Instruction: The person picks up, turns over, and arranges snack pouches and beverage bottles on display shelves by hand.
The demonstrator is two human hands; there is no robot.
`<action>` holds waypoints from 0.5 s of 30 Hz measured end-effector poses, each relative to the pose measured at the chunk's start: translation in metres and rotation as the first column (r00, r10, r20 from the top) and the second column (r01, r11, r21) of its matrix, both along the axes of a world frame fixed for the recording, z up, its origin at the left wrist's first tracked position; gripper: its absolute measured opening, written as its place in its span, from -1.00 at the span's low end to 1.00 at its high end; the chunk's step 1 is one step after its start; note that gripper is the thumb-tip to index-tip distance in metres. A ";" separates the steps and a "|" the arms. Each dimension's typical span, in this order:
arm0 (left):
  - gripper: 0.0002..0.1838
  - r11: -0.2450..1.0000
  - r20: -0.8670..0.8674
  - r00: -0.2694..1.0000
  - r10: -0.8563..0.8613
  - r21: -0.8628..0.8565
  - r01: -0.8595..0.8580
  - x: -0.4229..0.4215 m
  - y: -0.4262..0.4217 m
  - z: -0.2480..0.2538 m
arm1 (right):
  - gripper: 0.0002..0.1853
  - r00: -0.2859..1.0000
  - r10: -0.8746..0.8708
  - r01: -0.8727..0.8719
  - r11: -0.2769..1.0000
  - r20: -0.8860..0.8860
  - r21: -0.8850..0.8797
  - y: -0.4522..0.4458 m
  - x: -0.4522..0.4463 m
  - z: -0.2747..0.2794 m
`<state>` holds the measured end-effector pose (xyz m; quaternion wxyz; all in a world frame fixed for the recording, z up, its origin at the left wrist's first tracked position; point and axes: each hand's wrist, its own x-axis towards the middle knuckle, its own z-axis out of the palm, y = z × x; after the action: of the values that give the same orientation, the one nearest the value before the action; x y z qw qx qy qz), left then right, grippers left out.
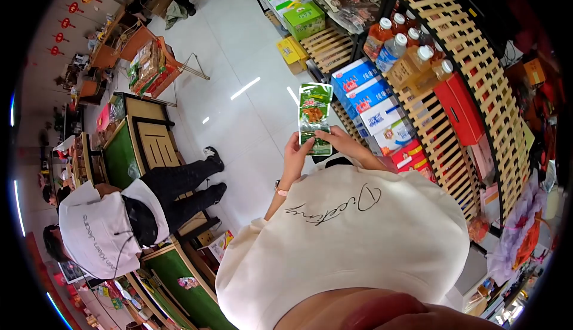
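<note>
A green snack packet with a food picture on its front is held up before my body. My left hand grips its lower left edge, the thumb lying on the front. My right hand pinches the lower right side, its thumb also on the front. Both hands are closed on the same packet; the fingers behind it are hidden. A watch and a pink band are on my left wrist.
To the right, slatted wooden shelves carry bottles, blue-and-white cartons and a red box. A person in a white shirt stands at left beside green-panelled shelving. An orange folding chair holding packets stands farther off.
</note>
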<state>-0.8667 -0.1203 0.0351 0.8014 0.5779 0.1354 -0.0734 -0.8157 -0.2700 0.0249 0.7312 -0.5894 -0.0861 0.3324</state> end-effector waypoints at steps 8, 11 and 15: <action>-0.75 0.998 0.036 0.999 0.020 0.052 -0.022 0.133 0.070 0.032 | -0.59 0.998 0.064 -0.063 0.997 0.023 -0.054 0.076 0.142 0.011; -0.74 0.998 0.027 1.000 -0.007 0.062 0.006 0.180 0.086 0.038 | -0.63 1.000 -0.016 0.016 0.999 -0.017 -0.037 0.092 0.179 0.027; -0.73 0.999 -0.007 1.000 0.006 0.035 -0.006 0.225 0.093 0.037 | -0.60 0.997 0.034 -0.033 0.999 0.066 -0.011 0.105 0.232 -0.019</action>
<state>-0.6413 -0.0275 0.0720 0.7908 0.5914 0.1410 -0.0705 -0.5837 -0.1655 0.0055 0.7194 -0.6022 -0.1184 0.3252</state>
